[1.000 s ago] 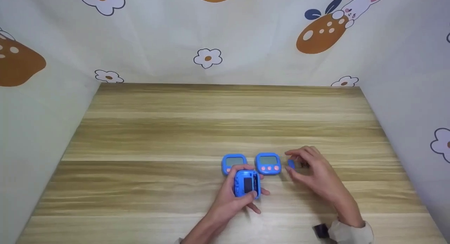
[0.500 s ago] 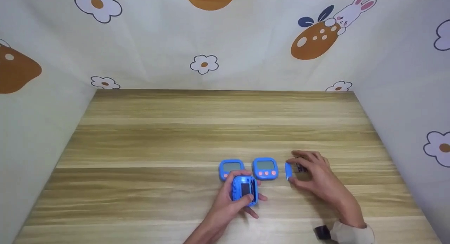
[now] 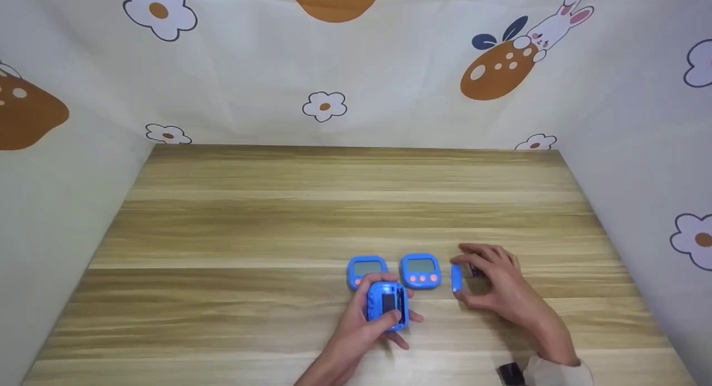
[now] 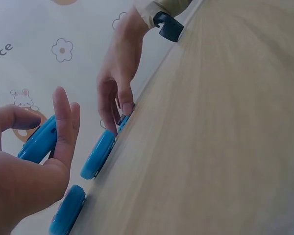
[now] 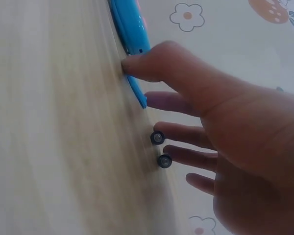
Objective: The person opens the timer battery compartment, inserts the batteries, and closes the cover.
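My left hand (image 3: 356, 323) grips a blue digital timer (image 3: 387, 298) with its back turned up. The thumb presses on that back, near an uncovered battery slot along the right side. My right hand (image 3: 509, 294) has thumb and index finger at the two ends of a small blue battery cover (image 3: 456, 278), pinching it at the table surface. Under the right hand's other fingers lie two dark batteries (image 5: 157, 137), seen end-on in the right wrist view; the middle and ring fingertips are by them.
Two more blue timers lie screen up: one (image 3: 421, 271) left of the cover, the other (image 3: 367, 265) partly behind my left hand. A black device (image 3: 510, 374) sits at the right sleeve. Patterned cloth walls (image 3: 233, 69) enclose the wooden table (image 3: 250, 219) at back and sides.
The right thumb and index finger have closed in on the ends of the battery cover. The left hand keeps its grip on the timer. The head view has tilted slightly.
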A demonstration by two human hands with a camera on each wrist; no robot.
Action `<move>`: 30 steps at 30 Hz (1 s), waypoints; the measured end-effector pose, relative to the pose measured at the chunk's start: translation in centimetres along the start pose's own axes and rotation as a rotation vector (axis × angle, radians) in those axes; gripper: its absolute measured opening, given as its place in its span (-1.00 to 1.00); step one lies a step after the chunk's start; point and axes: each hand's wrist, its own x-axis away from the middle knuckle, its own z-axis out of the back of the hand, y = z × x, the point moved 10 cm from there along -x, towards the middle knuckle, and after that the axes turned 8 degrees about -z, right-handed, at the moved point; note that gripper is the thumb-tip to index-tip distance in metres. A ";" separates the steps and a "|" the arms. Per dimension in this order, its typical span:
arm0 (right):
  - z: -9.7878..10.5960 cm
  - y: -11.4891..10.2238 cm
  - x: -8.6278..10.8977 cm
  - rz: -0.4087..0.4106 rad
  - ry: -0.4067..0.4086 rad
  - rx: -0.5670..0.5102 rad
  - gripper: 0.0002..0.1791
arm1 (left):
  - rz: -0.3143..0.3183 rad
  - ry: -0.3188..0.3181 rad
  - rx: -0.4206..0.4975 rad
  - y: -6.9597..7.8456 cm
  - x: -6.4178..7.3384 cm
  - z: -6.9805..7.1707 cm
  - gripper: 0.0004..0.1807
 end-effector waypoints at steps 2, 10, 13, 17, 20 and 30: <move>0.0 0.1 0.0 -0.017 0.002 -0.019 -0.41 | 0.002 -0.002 0.000 0.0 0.0 -0.1 -0.41; -0.2 0.1 0.2 -0.036 -0.007 -0.129 -0.39 | 0.041 0.014 -0.007 -0.2 0.1 0.0 -0.40; 0.1 -0.2 0.0 -0.019 0.012 -0.137 -0.36 | 0.047 0.023 -0.002 -0.2 0.0 0.1 -0.41; 0.5 -0.6 -0.1 0.016 0.031 -0.143 -0.38 | 0.031 0.017 0.011 -0.2 0.0 0.0 -0.42; 0.5 -1.0 -0.1 0.025 0.017 -0.168 -0.40 | 0.015 0.013 0.020 -0.2 0.1 0.0 -0.42; -0.7 -6.1 0.1 0.006 -0.101 -0.632 -0.44 | -0.004 0.050 -0.030 0.1 -0.3 0.6 -0.39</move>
